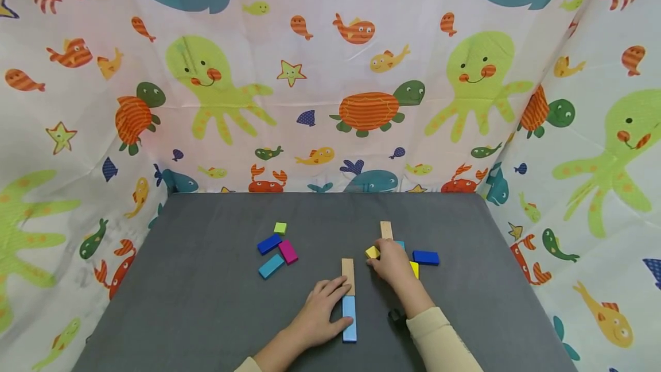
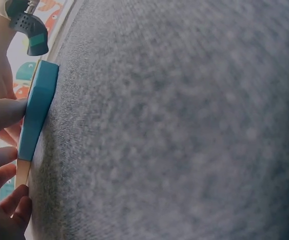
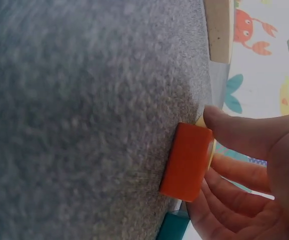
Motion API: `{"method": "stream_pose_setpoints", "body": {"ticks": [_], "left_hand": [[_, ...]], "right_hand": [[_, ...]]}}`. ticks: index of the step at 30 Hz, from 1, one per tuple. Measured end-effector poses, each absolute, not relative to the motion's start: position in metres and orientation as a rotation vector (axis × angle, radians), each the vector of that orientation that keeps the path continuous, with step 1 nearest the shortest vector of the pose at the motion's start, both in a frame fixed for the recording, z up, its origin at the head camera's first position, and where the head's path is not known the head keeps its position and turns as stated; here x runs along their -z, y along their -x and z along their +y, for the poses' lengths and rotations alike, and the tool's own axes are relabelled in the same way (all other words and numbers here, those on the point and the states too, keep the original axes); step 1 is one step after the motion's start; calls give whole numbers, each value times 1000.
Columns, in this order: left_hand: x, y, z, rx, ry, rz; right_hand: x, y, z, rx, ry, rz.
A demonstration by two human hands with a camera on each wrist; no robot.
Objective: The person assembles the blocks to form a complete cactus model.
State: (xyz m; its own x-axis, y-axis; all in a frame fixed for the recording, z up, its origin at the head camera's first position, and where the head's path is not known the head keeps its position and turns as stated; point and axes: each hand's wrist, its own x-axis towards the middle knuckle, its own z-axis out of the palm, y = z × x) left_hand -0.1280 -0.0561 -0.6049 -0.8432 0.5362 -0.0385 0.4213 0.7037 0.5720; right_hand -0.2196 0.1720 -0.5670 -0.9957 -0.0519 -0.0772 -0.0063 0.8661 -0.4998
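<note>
My left hand (image 1: 322,309) lies along a row of two blocks, its fingers extended. Its fingertips touch the plain wooden block (image 1: 348,275), and the thumb rests on the light blue block (image 1: 349,326) end to end with it. My right hand (image 1: 393,266) pinches a small yellow block (image 1: 372,252) between thumb and fingers, among blocks on the right. An orange block (image 3: 187,162) sits right in front of that yellow block in the right wrist view; the hand hides it in the head view. A teal block (image 3: 173,225) stands beside it.
Around the right hand are another wooden block (image 1: 385,229), a dark blue block (image 1: 426,258) and a second yellow block (image 1: 415,269). At left lie green (image 1: 280,228), blue (image 1: 269,244), magenta (image 1: 288,251) and light blue (image 1: 271,266) blocks. A printed curtain (image 1: 310,131) borders the grey table (image 1: 206,314).
</note>
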Motion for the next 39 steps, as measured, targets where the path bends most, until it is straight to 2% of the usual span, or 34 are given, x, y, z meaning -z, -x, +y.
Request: {"method": "stream_pose_setpoints", "body": {"ticks": [8,22,39], "left_hand": [[609,129,-57,-856,-762,2706],[608,128,-58,-888,-767,2696],[606,128,-59,-895,-762,2674]], "right_hand": [[567,220,170,869,91,2977],[567,228,158,1001,324,2970],[580,231,141,1032,405,2874]]}}
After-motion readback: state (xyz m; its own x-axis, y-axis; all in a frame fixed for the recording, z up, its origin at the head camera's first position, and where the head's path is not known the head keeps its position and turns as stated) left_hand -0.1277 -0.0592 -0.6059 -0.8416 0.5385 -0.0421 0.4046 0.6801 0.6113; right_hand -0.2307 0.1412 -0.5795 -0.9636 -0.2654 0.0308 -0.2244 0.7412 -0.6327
